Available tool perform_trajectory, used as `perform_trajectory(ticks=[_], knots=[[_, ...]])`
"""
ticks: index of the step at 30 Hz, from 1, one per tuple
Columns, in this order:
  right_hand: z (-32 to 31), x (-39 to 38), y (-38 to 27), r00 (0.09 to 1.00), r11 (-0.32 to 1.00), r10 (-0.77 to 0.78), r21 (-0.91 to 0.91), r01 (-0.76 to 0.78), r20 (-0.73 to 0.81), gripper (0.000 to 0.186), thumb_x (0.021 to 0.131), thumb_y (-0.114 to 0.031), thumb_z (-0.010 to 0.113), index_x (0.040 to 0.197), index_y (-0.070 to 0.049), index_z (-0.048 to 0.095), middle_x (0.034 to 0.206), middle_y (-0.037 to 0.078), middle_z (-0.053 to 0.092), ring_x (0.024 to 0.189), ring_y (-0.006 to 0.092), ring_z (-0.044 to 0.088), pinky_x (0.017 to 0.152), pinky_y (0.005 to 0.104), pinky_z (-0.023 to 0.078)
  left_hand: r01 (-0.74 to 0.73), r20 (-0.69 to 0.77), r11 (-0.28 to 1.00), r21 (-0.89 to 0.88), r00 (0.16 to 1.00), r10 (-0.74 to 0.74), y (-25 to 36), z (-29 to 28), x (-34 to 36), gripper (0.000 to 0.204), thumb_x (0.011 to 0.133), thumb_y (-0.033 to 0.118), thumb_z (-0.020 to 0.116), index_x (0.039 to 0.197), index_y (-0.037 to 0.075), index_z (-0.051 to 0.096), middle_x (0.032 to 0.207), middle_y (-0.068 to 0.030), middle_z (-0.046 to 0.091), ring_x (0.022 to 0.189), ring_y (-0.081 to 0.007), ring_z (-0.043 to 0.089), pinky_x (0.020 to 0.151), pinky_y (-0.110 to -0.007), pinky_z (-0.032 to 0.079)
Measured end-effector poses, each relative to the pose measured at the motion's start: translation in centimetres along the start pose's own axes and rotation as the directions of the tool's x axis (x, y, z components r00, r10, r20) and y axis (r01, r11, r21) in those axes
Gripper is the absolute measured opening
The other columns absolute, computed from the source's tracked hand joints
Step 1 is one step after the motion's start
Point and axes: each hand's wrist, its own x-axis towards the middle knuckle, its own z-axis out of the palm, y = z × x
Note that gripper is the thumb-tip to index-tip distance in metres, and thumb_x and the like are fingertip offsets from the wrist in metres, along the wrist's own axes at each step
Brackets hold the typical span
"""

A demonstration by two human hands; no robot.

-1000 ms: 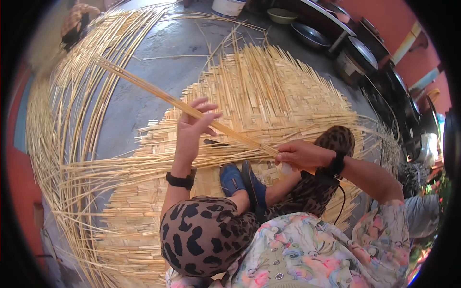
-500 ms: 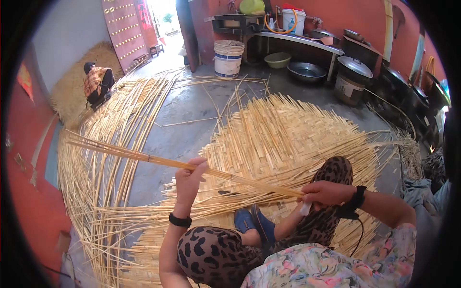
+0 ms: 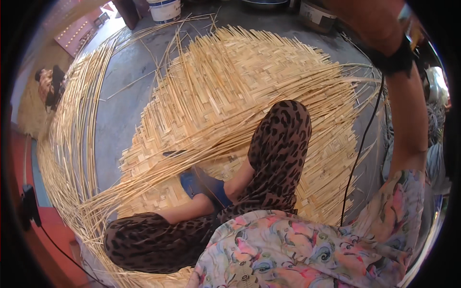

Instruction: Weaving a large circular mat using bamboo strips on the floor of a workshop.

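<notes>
My right hand [image 3: 365, 21] is raised close at the upper right, cut off by the top edge, so its fingers and anything in them are hidden. A black band circles that wrist. On the far left only the black wristband [image 3: 30, 204] and a dim part of my left forearm show; the left hand is outside the picture. Before me spreads a partly woven mat [image 3: 273, 67] of pale, flat split-reed strips. Long loose strips [image 3: 216, 139] lie across it in front of my legs. A small dark, narrow object [image 3: 174, 153] rests on the mat near my blue shoes [image 3: 206, 186].
More long strips [image 3: 89, 110] lie in a curved heap at left, on the grey floor [image 3: 120, 108]. Another person [image 3: 50, 86] crouches beyond them. A white bucket [image 3: 164, 10] and a lidded-pot stand base [image 3: 317, 17] are at the back. Black cables [image 3: 367, 129] hang from both wristbands.
Both hands have moved apart and up from the mat, the right close overhead, the left out of sight. The reed bundle held between them no longer shows. The view has tilted downward.
</notes>
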Motion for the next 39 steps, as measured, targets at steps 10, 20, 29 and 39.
perform_trajectory(ticks=[10, 20, 29, 39], knots=[[12.3, -21.3, -16.6, 0.353, -0.051, 0.563, 0.458, -0.887, 0.747, 0.03, 0.094, -0.002, 0.056, 0.123, -0.008, 0.06, 0.106, 0.01, 0.072, 0.078, 0.024, 0.07, 0.072, 0.0327, 0.056, 0.73, 0.684, 0.644, -0.231, 0.592, -0.426, -11.6, 31.3, -0.6, 0.036, 0.088, 0.014, 0.068, 0.123, 0.006, 0.065, 0.099, -0.0059, 0.068, 0.088, -0.0144, 0.064, 0.072, -0.029, 0.055], [11.4, -28.8, -31.2, -0.458, -0.861, 0.13, -0.13, -0.493, 0.879, 0.025, 0.104, -0.013, 0.046, 0.12, -0.001, 0.062, 0.098, 0.005, 0.068, 0.072, 0.0086, 0.062, 0.068, 0.0236, 0.053, 0.969, 0.833, -0.149, -0.197, 0.086, -0.547, -16.9, 55.7, -8.9, 0.024, 0.095, 0.014, 0.06, 0.115, 0.002, 0.061, 0.098, -0.0058, 0.065, 0.09, -0.0154, 0.064, 0.073, -0.029, 0.054], [12.7, -28.4, -34.3, -0.552, -0.865, 0.087, -0.213, -0.455, 0.83, 0.029, 0.106, -0.017, 0.045, 0.124, 0.0, 0.06, 0.1, 0.005, 0.064, 0.076, 0.0071, 0.059, 0.07, 0.0221, 0.051, 0.967, 0.686, 0.027, -0.252, 0.199, -0.7, -18.0, 57.0, -11.5, 0.023, 0.09, 0.01, 0.067, 0.106, 0.005, 0.051, 0.073, -0.0033, 0.058, 0.067, -0.015, 0.058, 0.06, -0.03, 0.048], [13.2, -28.5, -34.4, -0.61, -0.872, 0.08, -0.241, -0.426, 0.789, 0.03, 0.106, -0.017, 0.046, 0.127, -0.001, 0.06, 0.095, 0.001, 0.06, 0.075, 0.0049, 0.055, 0.07, 0.0203, 0.048, 0.928, 0.654, 0.357, 0.11, 0.203, -0.729, -19.0, 62.3, -7.9, 0.006, 0.085, 0.009, 0.059, 0.082, 0.005, 0.057, 0.077, -0.0151, 0.065, 0.074, -0.0318, 0.065, 0.065, -0.044, 0.049]])
